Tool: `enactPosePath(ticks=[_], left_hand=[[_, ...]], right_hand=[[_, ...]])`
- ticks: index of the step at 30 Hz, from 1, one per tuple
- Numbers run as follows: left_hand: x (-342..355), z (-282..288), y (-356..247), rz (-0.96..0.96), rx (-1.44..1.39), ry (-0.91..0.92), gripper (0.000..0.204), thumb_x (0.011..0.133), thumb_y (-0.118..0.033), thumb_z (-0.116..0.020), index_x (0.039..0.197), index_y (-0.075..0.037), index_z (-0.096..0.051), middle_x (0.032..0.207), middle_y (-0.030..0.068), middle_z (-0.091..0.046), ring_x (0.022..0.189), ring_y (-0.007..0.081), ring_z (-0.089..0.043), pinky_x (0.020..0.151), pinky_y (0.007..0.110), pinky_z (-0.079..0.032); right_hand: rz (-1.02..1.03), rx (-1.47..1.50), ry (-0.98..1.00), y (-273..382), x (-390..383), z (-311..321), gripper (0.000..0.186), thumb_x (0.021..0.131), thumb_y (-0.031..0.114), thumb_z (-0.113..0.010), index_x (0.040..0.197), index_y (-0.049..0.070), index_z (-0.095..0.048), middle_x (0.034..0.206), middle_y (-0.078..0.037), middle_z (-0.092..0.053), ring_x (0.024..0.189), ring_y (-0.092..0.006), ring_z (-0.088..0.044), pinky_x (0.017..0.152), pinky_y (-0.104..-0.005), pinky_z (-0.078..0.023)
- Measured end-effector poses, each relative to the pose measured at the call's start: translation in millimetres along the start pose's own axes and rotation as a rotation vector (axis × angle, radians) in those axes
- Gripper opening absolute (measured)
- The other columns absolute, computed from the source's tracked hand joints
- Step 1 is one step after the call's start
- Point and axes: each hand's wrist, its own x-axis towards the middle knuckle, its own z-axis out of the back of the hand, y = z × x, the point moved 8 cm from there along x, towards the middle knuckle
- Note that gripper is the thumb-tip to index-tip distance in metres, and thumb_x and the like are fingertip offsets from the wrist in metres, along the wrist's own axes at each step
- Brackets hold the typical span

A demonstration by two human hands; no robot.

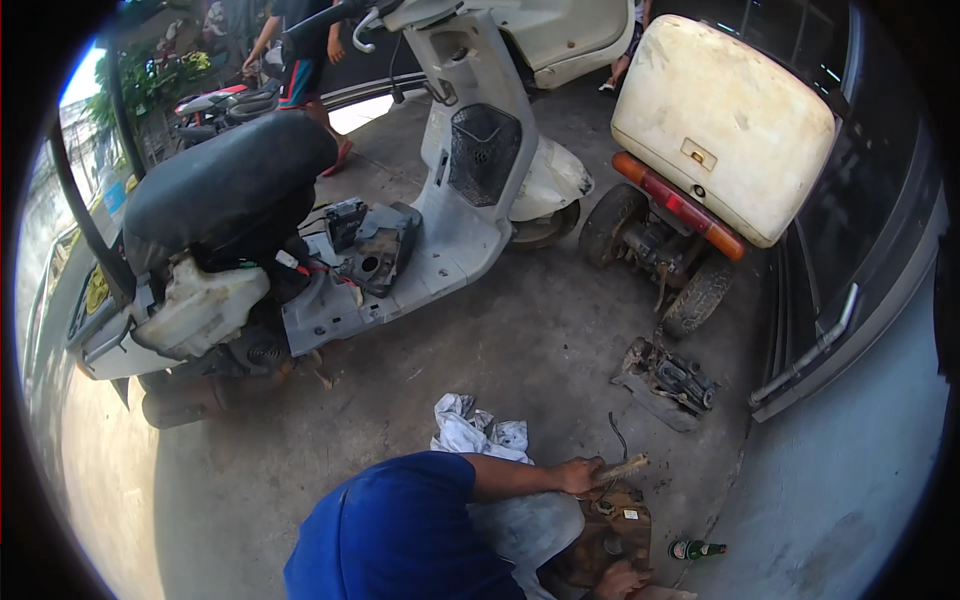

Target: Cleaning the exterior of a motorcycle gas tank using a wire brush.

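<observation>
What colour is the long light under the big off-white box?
The long light is red with orange ends, seen best in the head view.

A grey scooter [462, 255] stands near a cream box [725, 120] above two wheels [700, 297]

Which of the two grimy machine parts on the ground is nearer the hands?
The brown part with the white label, right by the hands. The other, a dark grey part, lies apart from them, near the wheels under the cream box.

Sunlight from left | floor [545, 345] mostly shaded | fisheye-bent edges, black corners
</observation>
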Motion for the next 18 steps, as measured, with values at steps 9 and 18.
enactPosePath(ticks=[9, 18], left_hand=[[-32.2, 15.2, 113.9, 0.034, 0.11, 0.0, 0.047, 0.085, -0.025, -0.062, 0.128, -0.006, -0.052, 0.115, 0.0249, -0.065, 0.111, 0.0399, -0.062, 0.095, 0.046, -0.049], [-57.5, 57.4, 115.5, 0.294, 0.119, 0.064, 0.053, 0.09, -0.018, -0.06, 0.14, -0.008, -0.046, 0.087, 0.0186, -0.068, 0.074, 0.0253, -0.067, 0.072, 0.039, -0.053]], right_hand=[[-0.249, 0.53, -0.144, -9.2, -50.8, 39.5, 0.084, 0.085, 0.034, -0.071, 0.15, 0.006, -0.025, 0.146, -0.031, -0.033, 0.132, -0.0482, -0.036, 0.105, -0.0574, -0.035], [-0.198, 0.613, -0.201, 20.7, -36.9, 72.3, 0.081, 0.081, 0.021, -0.073, 0.148, 0.008, -0.03, 0.14, -0.029, -0.044, 0.128, -0.0487, -0.041, 0.107, -0.0542, -0.035]])
